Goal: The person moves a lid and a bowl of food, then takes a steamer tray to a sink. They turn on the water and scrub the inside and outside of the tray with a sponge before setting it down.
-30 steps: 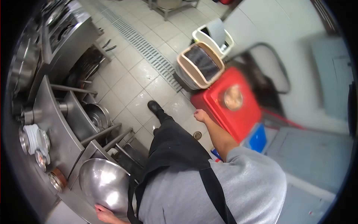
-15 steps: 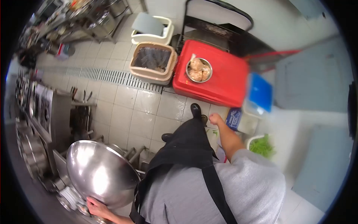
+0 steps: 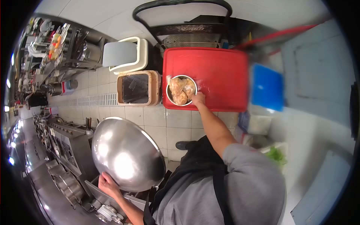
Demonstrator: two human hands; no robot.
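Note:
A large steel mixing bowl (image 3: 127,150) is tilted at my left side, its rounded outside facing up. My left hand (image 3: 108,184) is closed on its lower edge. On the red lid (image 3: 221,75) of a big container stands a small round metal bowl (image 3: 173,103) full of pale orange, meat-like pieces (image 3: 178,88), seemingly in clear plastic. At its right rim is my right hand (image 3: 198,99), arm stretched out and fingers closed on the edge; the fingertips are partly hidden.
A brown bin (image 3: 154,90) with a dark liner and a cream bin (image 3: 142,56) stand left of the red container. A blue lid (image 3: 267,88) lies to its right, with leafy greens (image 3: 276,154) below. A stove (image 3: 69,142) is on the left; a floor drain (image 3: 90,100) crosses the tiles.
My right hand has reached forward from beside my leg to the small bowl's rim. My left hand still holds the large bowl, and the view has shifted closer to the red container.

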